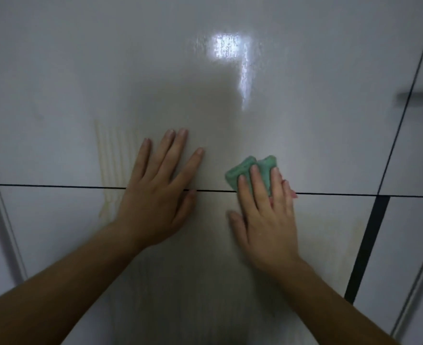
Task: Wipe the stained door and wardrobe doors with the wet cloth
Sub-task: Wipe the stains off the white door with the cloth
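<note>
Two bare hands: one left hand [153, 195] and one right hand [262, 215]. One folded green cloth [242, 170], under the right hand's fingers. One glossy white door [81, 70]. Two yellowish streaky stains: one left stain [108, 168] beyond the left hand, away from the cloth, and one fainter right stain [330, 235] just right of the pressing hand. One thin dark horizontal groove [68, 187] under both hands. One dark handle [419, 95] up and right of the cloth
</note>
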`<state>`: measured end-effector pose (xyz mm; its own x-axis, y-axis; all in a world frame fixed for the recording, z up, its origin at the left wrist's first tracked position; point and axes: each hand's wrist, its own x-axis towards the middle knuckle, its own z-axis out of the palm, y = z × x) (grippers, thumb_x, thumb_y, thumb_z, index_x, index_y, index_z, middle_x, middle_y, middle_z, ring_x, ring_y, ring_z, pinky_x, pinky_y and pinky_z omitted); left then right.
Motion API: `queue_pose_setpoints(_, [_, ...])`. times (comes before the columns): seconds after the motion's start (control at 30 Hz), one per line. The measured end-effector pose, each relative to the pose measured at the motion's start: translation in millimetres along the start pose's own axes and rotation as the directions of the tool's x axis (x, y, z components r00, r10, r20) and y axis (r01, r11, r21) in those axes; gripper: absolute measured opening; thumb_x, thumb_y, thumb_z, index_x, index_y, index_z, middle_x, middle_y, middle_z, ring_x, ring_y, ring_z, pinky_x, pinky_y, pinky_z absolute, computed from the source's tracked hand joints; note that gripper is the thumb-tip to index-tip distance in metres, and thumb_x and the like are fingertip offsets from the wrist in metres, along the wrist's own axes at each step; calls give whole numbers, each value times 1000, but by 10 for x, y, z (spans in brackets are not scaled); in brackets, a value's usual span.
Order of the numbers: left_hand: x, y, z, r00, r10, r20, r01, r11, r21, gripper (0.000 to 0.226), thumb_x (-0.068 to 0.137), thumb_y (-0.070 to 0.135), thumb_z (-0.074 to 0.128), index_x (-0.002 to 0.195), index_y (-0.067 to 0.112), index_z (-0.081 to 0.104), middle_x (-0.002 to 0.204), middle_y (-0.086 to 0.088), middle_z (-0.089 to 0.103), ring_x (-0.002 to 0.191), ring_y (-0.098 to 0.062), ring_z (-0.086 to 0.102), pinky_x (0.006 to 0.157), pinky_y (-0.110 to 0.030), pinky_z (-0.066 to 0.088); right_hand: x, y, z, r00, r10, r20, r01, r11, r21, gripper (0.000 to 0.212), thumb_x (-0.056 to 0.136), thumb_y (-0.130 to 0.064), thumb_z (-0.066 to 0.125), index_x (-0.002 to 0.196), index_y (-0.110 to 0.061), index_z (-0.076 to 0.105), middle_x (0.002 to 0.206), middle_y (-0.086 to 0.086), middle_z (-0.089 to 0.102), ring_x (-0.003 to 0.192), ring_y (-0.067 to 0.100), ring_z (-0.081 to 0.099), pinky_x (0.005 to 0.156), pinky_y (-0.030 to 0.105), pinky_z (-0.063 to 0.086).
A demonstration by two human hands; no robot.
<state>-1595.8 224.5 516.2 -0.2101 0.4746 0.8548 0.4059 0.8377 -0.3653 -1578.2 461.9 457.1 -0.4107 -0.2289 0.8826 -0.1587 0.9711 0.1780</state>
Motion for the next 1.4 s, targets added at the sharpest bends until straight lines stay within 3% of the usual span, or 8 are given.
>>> queue_pose_setpoints(0.23, [-569,-716,-183,932,-359,-38,361,932,32,73,101,39,37,160,1,20,168,-28,5,157,-42,0,121,-68,-2,238,-250,-53,944,326,-55,-322,944,77,74,103,-52,26,160,-12,0,168,11,-10,154,41,-8,125,52,-9])
queue_pose_setpoints(0.33, [-713,-866,-153,919,-395,-15,395,918,18,73,103,41,33,162,4,14,169,-24,0,158,-40,-4,121,-71,0,362,-853,118,1000,25,-18,-24,999,23,75,101,-54,33,160,-16,6,168,7,-8,155,39,-9,125,50,-9])
queue_pose_setpoints(0.47, [-752,-912,-109,929,-367,-34,368,930,10,71,104,43,32,162,6,15,170,-23,4,158,-40,0,121,-71,3,426,-870,76,969,-247,23,248,969,-18,69,102,-51,40,160,-19,18,169,3,8,157,35,2,127,49,2])
queue_pose_setpoints(0.67, [-805,-962,-119,941,-334,-49,334,943,-7,68,106,44,29,161,5,22,169,-22,11,158,-39,8,121,-70,10,1120,-821,-223,998,-39,-57,37,999,-33,71,105,-53,29,163,-15,15,170,8,2,156,39,-5,126,50,-5])
queue_pose_setpoints(0.9, [-1032,-1200,-149,918,-389,-71,385,920,-71,70,101,36,38,160,1,22,168,-27,7,157,-41,4,126,-60,9,603,-954,42,834,-536,127,550,825,-131,69,104,-55,40,161,-21,21,169,2,10,157,34,8,127,49,7])
queue_pose_setpoints(1.13, [-1161,-1314,-155,906,-422,-45,419,906,-52,71,101,38,38,163,9,16,170,-20,4,158,-38,1,124,-64,9,1551,-1278,-235,951,-304,-51,298,949,-100,71,105,-53,31,162,-14,16,170,8,4,156,39,-3,126,52,0])
queue_pose_setpoints(1.33, [-1221,-1359,-159,918,-394,-39,392,918,-57,71,101,37,39,162,8,18,170,-20,6,158,-38,2,126,-62,8,922,-1177,0,691,-704,162,723,674,-152,66,104,-56,37,160,-21,28,168,5,19,156,37,11,126,50,12])
queue_pose_setpoints(1.4, [-1229,-1369,-156,920,-389,-45,386,920,-63,71,100,35,40,162,9,19,170,-20,7,158,-38,2,126,-62,8,1322,-1215,-104,719,-689,95,692,696,-191,65,104,-54,38,160,-22,26,168,4,18,155,38,15,126,50,11])
